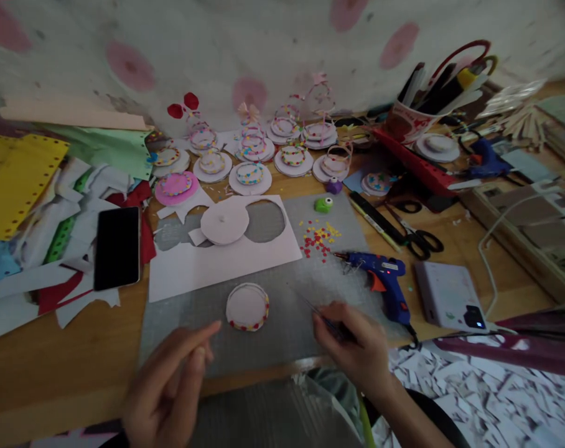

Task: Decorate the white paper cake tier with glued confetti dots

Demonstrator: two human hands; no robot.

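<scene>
My left hand (pixel 168 389) hovers over the near edge of the grey cutting mat (pixel 282 311), fingers stretched out and loosely together, holding nothing. My right hand (pixel 352 345) is closed on thin tweezers (pixel 317 311) whose tips point up and left towards a small round white paper basket (pixel 247 306) with coloured dots along its rim. The basket sits on the mat between both hands. A pile of small red and yellow paper dots (pixel 317 238) lies farther back on the mat.
A blue glue gun (pixel 385 283) rests right of the mat. A white foam sheet (pixel 217 258) with cut circles, a black phone (pixel 117 247), scissors (pixel 415 236), a white box (pixel 448 294), several finished baskets (pixel 249 162), paper scraps (pixel 35 205) and a cup of tools (pixel 410 118) surround the work area.
</scene>
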